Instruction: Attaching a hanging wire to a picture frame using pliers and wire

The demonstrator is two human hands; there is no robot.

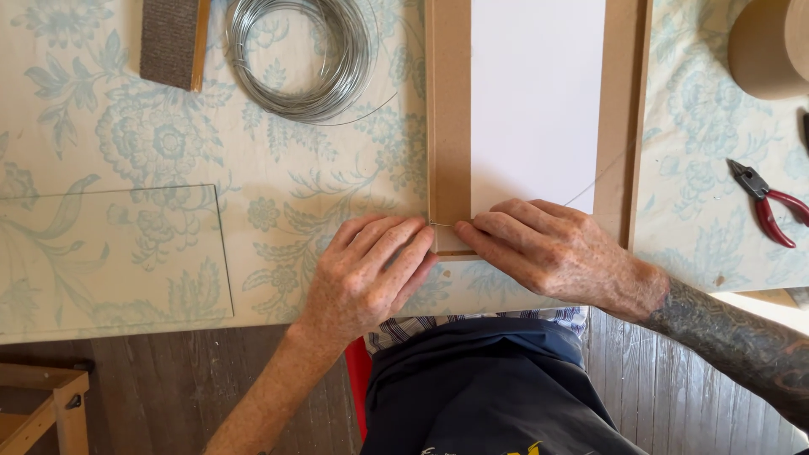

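At the near edge of the table (126, 324), both hands are seen pressed together over the bottom corner of a brown frame (447, 126). A short stretch of thin wire (442, 224) is held taut between them, lying crosswise, left to right, over the frame's left rail, so its long axis runs straight from one set of fingertips to the other. The left hand (371, 274) is closed, fingers bunched tight together with the tips pinched on the wire's left end just at the frame's outer edge. The right hand (552, 248) is laid flat across the frame's lower edge, its fingers close together, the forefinger and thumb seemingly nipped on the wire's right end; the grip itself is partly hidden. Both hands are equally near, meeting at the wire. From the right hand a fine strand is seen trailing up and to the right over the white backing board (537, 93) inside the frame. A sheet of clear glass (118, 253) is lying flat to the left. Farther off, red-handled pliers (767, 205) rest well to the right, and a coil of silver wire (299, 55) sits at the far side, beside a felt-covered block (173, 40).
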